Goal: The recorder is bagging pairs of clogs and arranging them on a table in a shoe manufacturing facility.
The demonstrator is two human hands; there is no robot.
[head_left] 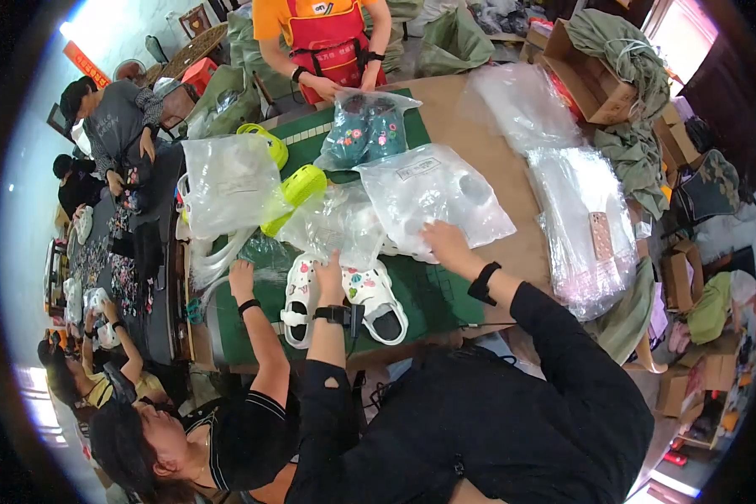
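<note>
A pair of white clogs (pixel 375 290) with colourful charms lies on the green mat in front of me. My left hand (pixel 328 273) is between the two clogs, its fingers closed on the lower edge of a clear plastic bag (pixel 336 223). To the right, my right hand (pixel 447 244) rests with fingers extended on a larger clear bag (pixel 437 189), which has pale shapes inside it. Behind the left-hand bag lie lime-green clogs (pixel 303 185), partly covered by plastic.
A co-worker's hand (pixel 241 273) is close by on the left. Across the table, another person holds bagged teal clogs (pixel 365 126). Stacked clear bags (pixel 580 218) with a patterned phone-like object (pixel 601 236) lie at right, near a cardboard box (pixel 588 76).
</note>
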